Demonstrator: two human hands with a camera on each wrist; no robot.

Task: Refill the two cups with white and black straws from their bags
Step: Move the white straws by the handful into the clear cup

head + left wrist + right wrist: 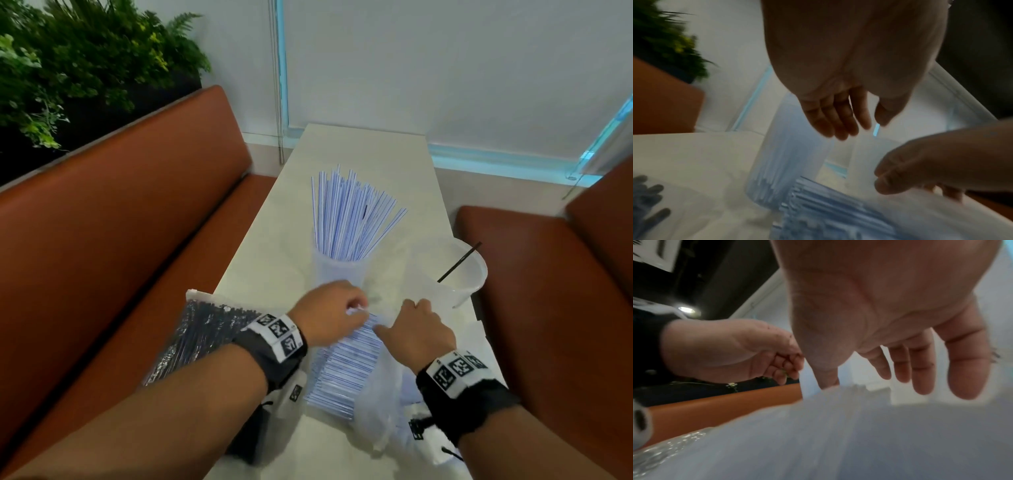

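Note:
A clear cup (337,270) packed with white, blue-striped straws (349,212) stands mid-table. To its right, a second clear cup (448,270) holds a single black straw (459,262). The bag of white straws (346,366) lies in front of me, mouth toward the cups. My right hand (419,330) pinches the bag's loose plastic edge between thumb and fingers. My left hand (329,313) hovers over the bag's mouth; in the left wrist view it (861,125) has relaxed fingers with nothing between them. The bag of black straws (191,339) lies at the table's left edge, partly under my left forearm.
The narrow white table (359,154) runs away from me to a wall. Orange benches (120,222) flank it on both sides. A bank of green plants (68,68) stands behind the left bench. Both wrist views are blurred.

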